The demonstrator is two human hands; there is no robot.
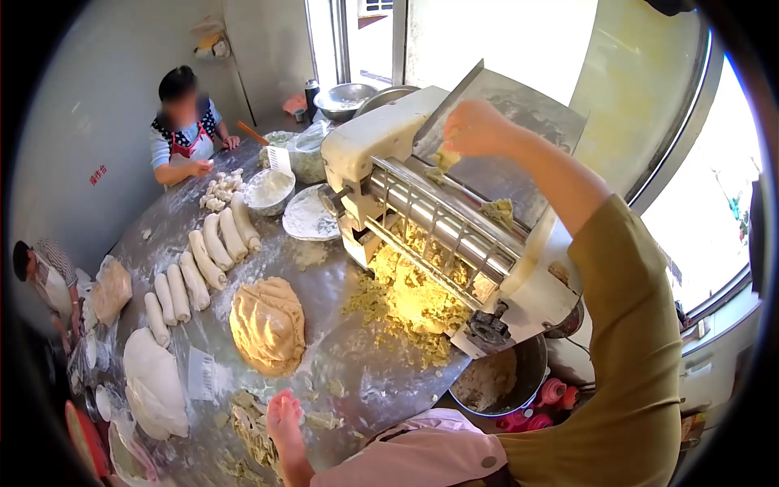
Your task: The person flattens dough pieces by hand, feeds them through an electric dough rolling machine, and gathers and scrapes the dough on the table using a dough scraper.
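Observation:
My right hand (479, 128) is raised over the dough roller machine (438, 219), pinching a ragged piece of yellow-green dough (443, 161) that hangs below the fingers. Another dough scrap (497, 213) rests on top by the rollers. Crumbled yellow-green dough (410, 296) is heaped beneath the rollers and spills onto the metal table (341, 377). Low at the front, my left hand (284, 418) is open with its fingers out, beside a torn greenish dough sheet (253, 426). A large smooth tan dough lump (268, 326) lies just beyond it.
Several white dough rolls (199, 272) line the left, near a large white dough slab (154, 385) and a white scraper (201, 373). A flour bowl (269, 191) stands by the machine. Two people (185, 130) work at the far side. Under the table edge sits a metal pot (531, 365).

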